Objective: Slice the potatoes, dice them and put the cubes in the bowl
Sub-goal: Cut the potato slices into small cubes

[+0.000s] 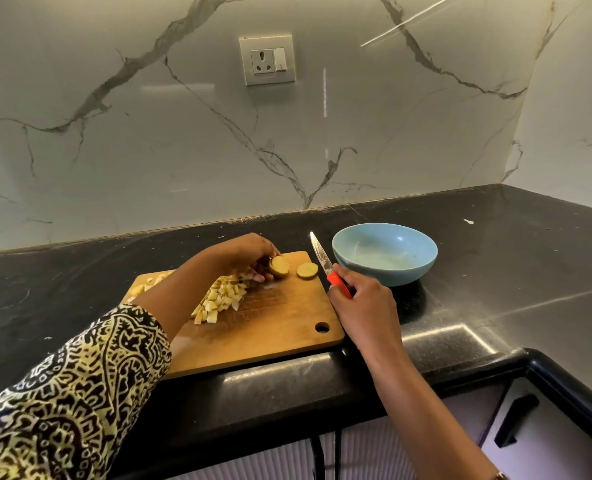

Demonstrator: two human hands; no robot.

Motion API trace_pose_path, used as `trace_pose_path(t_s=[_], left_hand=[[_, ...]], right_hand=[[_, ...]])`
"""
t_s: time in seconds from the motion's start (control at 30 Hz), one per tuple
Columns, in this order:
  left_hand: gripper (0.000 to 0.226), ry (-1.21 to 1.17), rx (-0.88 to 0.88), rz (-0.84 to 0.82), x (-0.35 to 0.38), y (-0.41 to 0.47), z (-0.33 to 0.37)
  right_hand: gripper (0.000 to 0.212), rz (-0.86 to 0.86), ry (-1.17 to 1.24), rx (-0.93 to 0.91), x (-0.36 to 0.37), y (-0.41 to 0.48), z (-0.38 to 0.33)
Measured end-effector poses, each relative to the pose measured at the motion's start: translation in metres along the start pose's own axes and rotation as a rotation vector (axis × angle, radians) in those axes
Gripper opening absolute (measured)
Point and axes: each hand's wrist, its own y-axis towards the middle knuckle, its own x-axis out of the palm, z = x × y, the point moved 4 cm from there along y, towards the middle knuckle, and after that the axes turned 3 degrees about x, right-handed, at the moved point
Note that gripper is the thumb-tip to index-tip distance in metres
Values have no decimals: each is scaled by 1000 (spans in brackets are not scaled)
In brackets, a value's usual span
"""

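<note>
- The left hand [249, 254] has its grip closed on the uncut end of the potato [279, 266] and pins it to the board [270, 327]. The cut face is turned right, toward the knife. I judge this keeps the fingertips behind the line of the next cut.
- One slice [307, 270] lies flat on the board just beside the potato, on its right and apart from it, free to be diced.
- The right hand [363, 306] has its grip clamped on the red handle of the knife [322, 254]. The blade is off the board, between the slice and the bowl, with its tip pointing toward the wall. It looks like a pause between cuts.
- The cubes [221, 297] are heaped mid-board, beside and partly under the left forearm. A few more pieces lie left of the arm, near the board's far left corner. They are probably pushed there to leave the right end free for cutting.
- The bowl [408, 271] stands on the surface [495, 254] just beside the board's far right corner. It holds no cubes, only a faint smear, so slicing appears to be the step in hand and the transfer is not yet begun.
- In the way: the knife hand sits between board and bowl, and the left forearm lies over the cubes, so it would have to lift before any scooping.
- Around: a socket [266, 60] on the marble wall, a small white scrap [468, 221] on the surface and a dark drawer handle [514, 420] below its edge.
</note>
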Motion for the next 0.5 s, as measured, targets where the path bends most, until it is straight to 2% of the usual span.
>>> trace_pose_path(t_s=[0.07,0.17,0.27,0.5], left_hand=[[21,185,100,39,0,1,6],[23,336,186,-28,2,-3,10],[27,442,281,-29,5,-6,14],[15,574,479,116,11,-16,17]], right_hand=[[42,4,-5,-1,0,0,0],[43,1,-10,-4,0,-1,-1],[44,-2,-21,-6,0,-1,-1],[45,-2,-24,-25,-1,0,-2]])
